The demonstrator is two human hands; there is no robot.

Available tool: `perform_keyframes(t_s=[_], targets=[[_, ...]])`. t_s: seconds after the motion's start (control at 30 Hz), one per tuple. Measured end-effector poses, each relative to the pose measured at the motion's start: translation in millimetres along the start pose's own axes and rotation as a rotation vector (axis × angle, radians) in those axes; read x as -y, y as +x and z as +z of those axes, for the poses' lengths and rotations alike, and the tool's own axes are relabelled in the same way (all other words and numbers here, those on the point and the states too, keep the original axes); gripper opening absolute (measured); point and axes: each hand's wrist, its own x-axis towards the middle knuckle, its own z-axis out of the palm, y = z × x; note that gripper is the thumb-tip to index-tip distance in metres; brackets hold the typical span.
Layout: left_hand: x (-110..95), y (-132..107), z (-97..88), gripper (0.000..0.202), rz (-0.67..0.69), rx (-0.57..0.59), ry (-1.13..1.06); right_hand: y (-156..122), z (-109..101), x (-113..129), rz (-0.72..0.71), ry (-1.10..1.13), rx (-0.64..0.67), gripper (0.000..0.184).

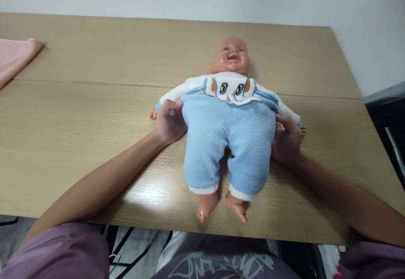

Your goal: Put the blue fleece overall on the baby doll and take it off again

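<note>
A baby doll [230, 55] lies on its back on the wooden table [79, 119], head toward the wall and bare feet near the front edge. It wears fuzzy light blue trousers [229, 144] and a white top with a cartoon face. My left hand [170, 121] is closed on the trousers' waistband at the doll's left-side hip. My right hand [286, 138] grips the waistband on the other side, fingers curled into the fabric.
A folded pink cloth [14, 57] lies at the table's far left. A dark chair or piece of furniture [387, 127] stands beyond the table's right edge. A white wall runs behind the table.
</note>
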Motion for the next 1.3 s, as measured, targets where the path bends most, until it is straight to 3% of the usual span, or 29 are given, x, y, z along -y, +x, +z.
perform_keyframes(t_s=[0.07,0.2,0.33,0.43,0.57,0.67,0.8,0.9,1.07,1.17,1.3], targets=[[1,0,-1.6,0.019,0.046,0.02,0.011,1,3,1,-0.019,0.038,-0.003,0.033],[-1,1,-12.9,0.038,0.09,0.101,0.102,2,0,3,-0.228,-0.112,0.036,0.02],[-1,8,-23.9,0.046,0.121,0.09,0.26,4,-11,8,-0.443,-0.377,0.036,0.031],[3,19,-24.1,0.055,0.274,0.203,0.349,12,-16,12,-0.57,-0.463,0.05,0.031],[12,32,-19.7,0.052,0.468,0.26,0.46,35,-17,17,-0.436,-0.458,0.078,0.029],[15,37,-20.8,0.055,0.485,0.237,0.54,51,-19,23,-0.281,-0.448,0.149,0.028],[14,41,-28.2,0.059,0.502,0.244,0.558,55,-24,31,-0.187,-0.511,0.234,0.039],[16,43,-32.5,0.057,0.515,0.246,0.562,51,-24,32,-0.203,-0.488,0.205,0.048],[23,44,-33.9,0.055,0.549,0.194,0.573,52,-18,28,-0.185,-0.322,0.174,0.042],[24,42,-33.8,0.057,0.566,0.156,0.582,57,-21,28,-0.209,-0.464,0.175,0.049],[25,39,-33.6,0.056,0.6,0.146,0.614,66,-24,26,-0.388,-0.68,0.083,0.047]])
